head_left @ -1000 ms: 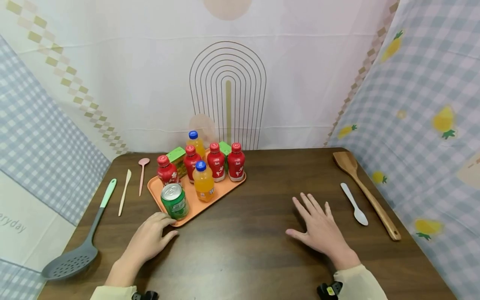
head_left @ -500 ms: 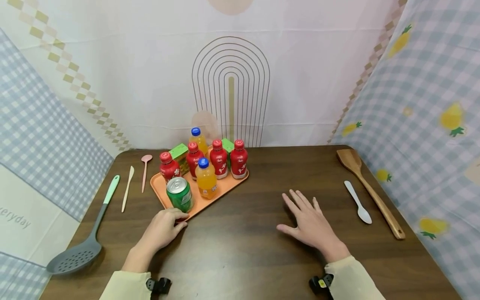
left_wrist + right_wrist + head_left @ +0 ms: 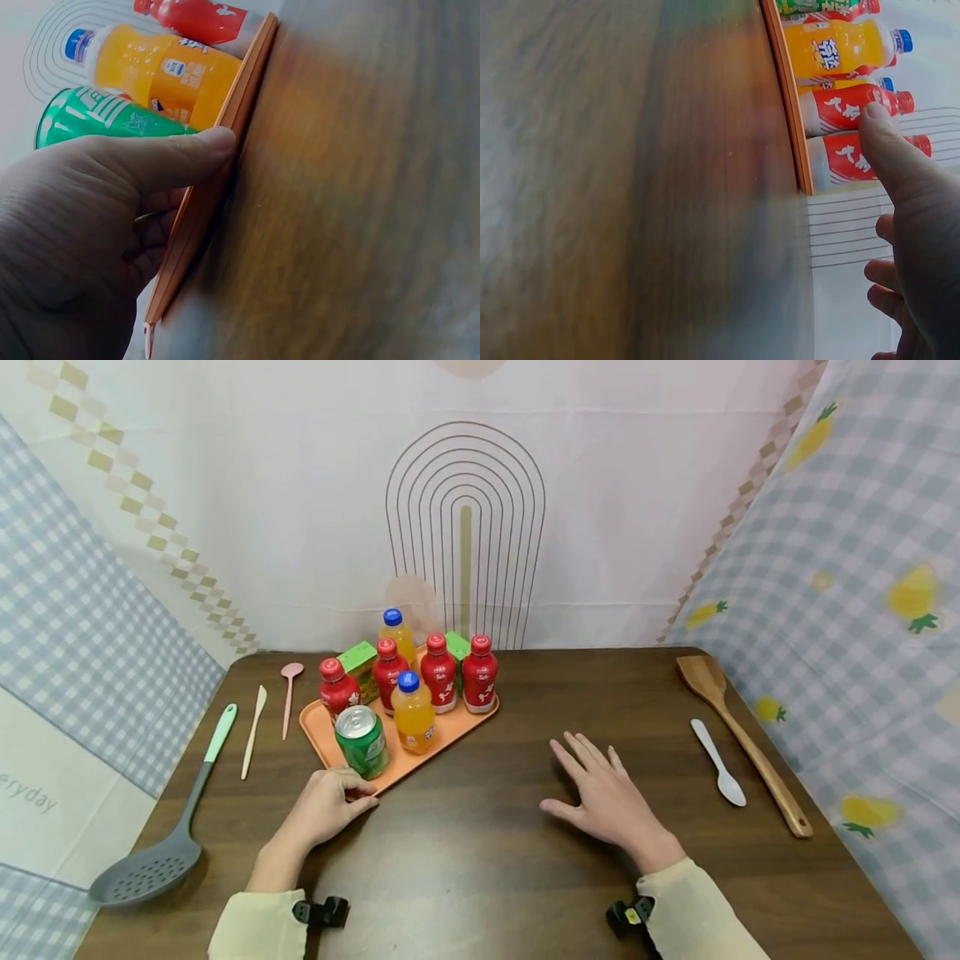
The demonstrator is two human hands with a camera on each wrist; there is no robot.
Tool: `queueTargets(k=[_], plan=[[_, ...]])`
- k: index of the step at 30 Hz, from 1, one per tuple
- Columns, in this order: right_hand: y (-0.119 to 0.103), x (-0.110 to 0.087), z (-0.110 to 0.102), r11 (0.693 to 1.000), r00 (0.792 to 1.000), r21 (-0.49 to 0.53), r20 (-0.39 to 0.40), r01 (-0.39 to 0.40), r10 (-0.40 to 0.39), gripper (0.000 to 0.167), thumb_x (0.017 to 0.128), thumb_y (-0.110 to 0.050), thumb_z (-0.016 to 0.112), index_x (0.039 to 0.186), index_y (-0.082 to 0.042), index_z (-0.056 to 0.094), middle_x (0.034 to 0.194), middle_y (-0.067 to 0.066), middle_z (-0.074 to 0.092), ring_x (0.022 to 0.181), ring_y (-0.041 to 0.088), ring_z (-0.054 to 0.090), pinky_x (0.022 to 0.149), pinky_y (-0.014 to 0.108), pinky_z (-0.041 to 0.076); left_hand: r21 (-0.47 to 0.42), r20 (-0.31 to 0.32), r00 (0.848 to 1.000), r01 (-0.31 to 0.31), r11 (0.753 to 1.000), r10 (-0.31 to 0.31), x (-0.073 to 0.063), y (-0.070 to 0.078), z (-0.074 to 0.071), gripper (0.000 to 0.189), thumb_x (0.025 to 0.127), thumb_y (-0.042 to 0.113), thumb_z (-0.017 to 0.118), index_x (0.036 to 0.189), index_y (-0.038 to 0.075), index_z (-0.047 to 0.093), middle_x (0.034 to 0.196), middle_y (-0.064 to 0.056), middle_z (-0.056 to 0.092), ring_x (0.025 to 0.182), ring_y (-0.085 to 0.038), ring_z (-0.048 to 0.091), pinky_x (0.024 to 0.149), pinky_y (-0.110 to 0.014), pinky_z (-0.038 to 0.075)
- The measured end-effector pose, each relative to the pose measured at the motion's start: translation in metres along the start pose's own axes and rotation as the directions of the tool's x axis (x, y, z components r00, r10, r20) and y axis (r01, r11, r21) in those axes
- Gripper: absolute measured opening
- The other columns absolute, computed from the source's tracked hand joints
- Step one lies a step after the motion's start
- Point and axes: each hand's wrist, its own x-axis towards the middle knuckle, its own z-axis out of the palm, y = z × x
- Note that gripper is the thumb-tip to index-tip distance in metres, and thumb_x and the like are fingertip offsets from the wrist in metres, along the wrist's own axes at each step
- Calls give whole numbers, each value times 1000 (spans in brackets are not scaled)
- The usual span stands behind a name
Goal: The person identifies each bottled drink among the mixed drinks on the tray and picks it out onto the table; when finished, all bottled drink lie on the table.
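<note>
An orange tray (image 3: 450, 732) stands at the left middle of the table, laden with drinks. My left hand (image 3: 324, 806) holds its near corner; in the left wrist view the thumb (image 3: 202, 148) lies on the rim and the other fingers curl at the tray's side, partly hidden. Just behind that hand is a green can (image 3: 363, 745), with an orange drink bottle (image 3: 414, 718) beside it. Several red bottles (image 3: 480, 677), a second orange drink bottle (image 3: 396, 633) and green boxes (image 3: 358, 662) fill the rest. To the tray's right, my right hand (image 3: 606, 797) is spread over the table, touching no object.
On the left lie a slotted turner (image 3: 161, 860), a cream knife (image 3: 253, 735) and a pink spoon (image 3: 289, 697). A white spoon (image 3: 720, 764) and a wooden spatula (image 3: 742, 735) lie on the right. Cloth (image 3: 300, 527) hangs behind the table (image 3: 480, 877).
My left hand has come to the tray's corner and now holds it. My right hand has shifted left toward the tray. The head view has moved slightly.
</note>
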Motion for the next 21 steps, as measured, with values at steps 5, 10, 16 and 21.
queueTargets(k=[5,10,16,21], plan=[[-4,7,2,1000,1000,11,18,17,-17,89,83,-73,50,153,-26,22,157,7,24,144,25,18,108,62,16,-17,-18,1000,12,1000,-12,0,-1,1,11,72,14,85,78,17,76,71,14,61,67,-5,56,62,-25,49],[-10,16,3,998,998,43,25,49,-50,88,84,-73,47,152,-20,28,155,10,28,143,27,23,107,61,20,-50,-27,999,35,998,-36,0,2,1,9,75,13,83,81,16,77,71,13,61,65,-4,55,59,-24,48],[-23,34,0,984,997,166,30,71,-77,81,88,-67,49,150,-16,34,151,7,36,138,25,33,108,53,28,-84,-48,997,57,995,-62,1,2,4,8,75,12,83,80,16,77,69,13,59,61,-5,52,56,-23,46],[-35,56,-2,935,997,350,23,59,-71,71,90,-57,56,145,-15,43,145,3,46,131,20,44,104,45,38,-96,-70,995,62,993,-69,-1,1,6,8,75,12,82,78,16,77,68,13,59,60,-5,52,55,-23,45]])
